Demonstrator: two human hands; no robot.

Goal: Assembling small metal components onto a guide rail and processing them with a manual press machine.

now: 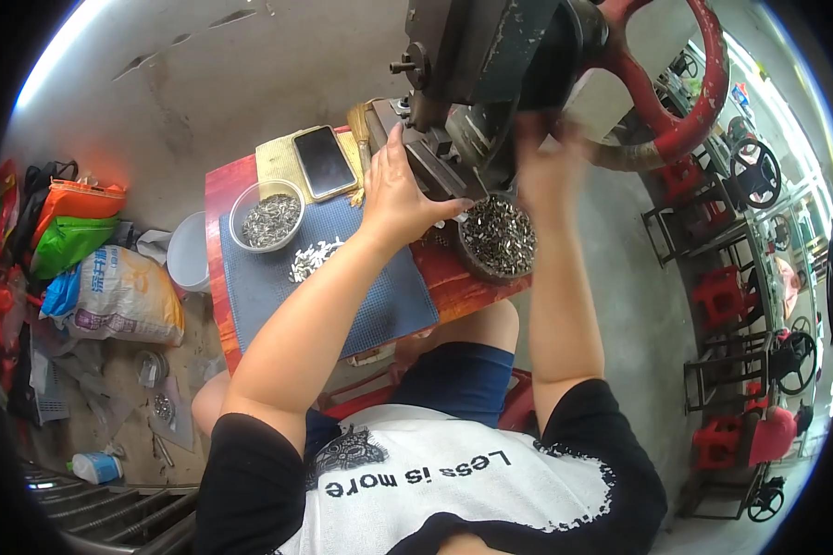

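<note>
My left hand (400,192) lies against the die block (435,171) of a hand press (477,51), its fingers stretched upward and its thumb out to the right. The hand is open. Motion smears my right hand (551,162), raised beside the press under its red wheel (715,74); its fingers cannot be made out. Between my forearms stands a round tub (500,239) full of small metal pieces. A clear bowl (268,215) of similar pieces is on the left, with a loose pile of small shiny pieces (315,259) beside it on the blue mat (370,310).
A phone (324,162) rests on a yellow cloth (273,159) near a brush (359,125). Left of the red table (236,176) are a white bucket (190,252) and stuffed bags (111,296). More presses with black wheels (756,174) and red stools (720,296) line the right.
</note>
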